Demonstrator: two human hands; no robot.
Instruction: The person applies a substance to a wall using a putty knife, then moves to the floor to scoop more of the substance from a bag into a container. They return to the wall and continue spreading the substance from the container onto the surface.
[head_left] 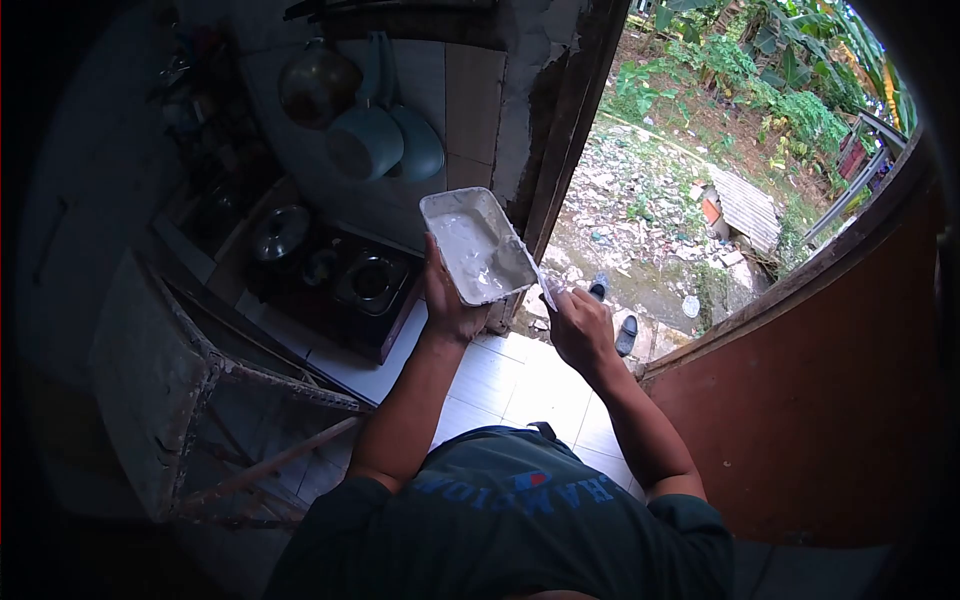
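A rectangular white container (pixel 465 240) with pale, wet paste inside is held up before me, tilted. My left hand (pixel 450 298) grips it from its lower left side and underneath. My right hand (pixel 580 325) is closed round a tool (pixel 546 288) at the container's right edge. The tool's light, paste-smeared part reaches to the rim; its handle is mostly hidden by my fingers.
A stove (pixel 370 285) stands on the counter at left, below hanging pans (pixel 365 143). A worn stand (pixel 190 370) is at lower left. The doorway with a brown door (pixel 800 400) opens onto rubble ground (pixel 640 190) with dark sandals (pixel 626 336).
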